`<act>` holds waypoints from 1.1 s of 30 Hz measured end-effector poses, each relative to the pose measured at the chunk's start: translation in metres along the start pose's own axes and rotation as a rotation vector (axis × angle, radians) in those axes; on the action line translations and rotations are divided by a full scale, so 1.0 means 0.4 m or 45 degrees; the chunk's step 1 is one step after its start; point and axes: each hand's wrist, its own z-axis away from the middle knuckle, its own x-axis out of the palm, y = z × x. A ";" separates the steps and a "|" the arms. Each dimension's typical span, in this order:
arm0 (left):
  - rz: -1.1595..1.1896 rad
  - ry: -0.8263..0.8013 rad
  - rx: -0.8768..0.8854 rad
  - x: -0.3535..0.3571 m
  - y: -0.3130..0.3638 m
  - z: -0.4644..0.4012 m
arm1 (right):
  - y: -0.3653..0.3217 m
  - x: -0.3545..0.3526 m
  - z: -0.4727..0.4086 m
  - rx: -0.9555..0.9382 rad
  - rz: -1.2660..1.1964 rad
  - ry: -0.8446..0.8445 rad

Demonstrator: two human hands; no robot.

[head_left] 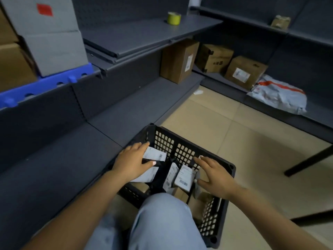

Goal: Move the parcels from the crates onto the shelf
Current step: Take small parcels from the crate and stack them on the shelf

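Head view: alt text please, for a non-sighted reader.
Both hands reach into a black crate of labelled parcels on the floor; the left hand rests on a parcel, the right hand hovers open. Dark shelf alongside holds cardboard boxes.

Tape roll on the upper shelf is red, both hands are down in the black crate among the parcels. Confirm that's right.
Not quite: the tape roll is yellow-green, not red. The head view shows it standing on the upper shelf. The rest holds: the left hand and right hand are both down in the black crate among the parcels.
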 end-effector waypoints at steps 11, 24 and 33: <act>-0.344 -0.278 0.114 0.151 -0.059 -0.169 | 0.095 0.173 -0.052 0.201 -0.106 -0.196; -0.678 -0.554 0.191 0.295 -0.133 -0.272 | 0.092 0.348 -0.177 0.195 -0.063 -0.326; -0.637 -0.583 0.187 0.352 -0.124 -0.297 | 0.235 0.469 -0.167 0.600 -0.066 -0.405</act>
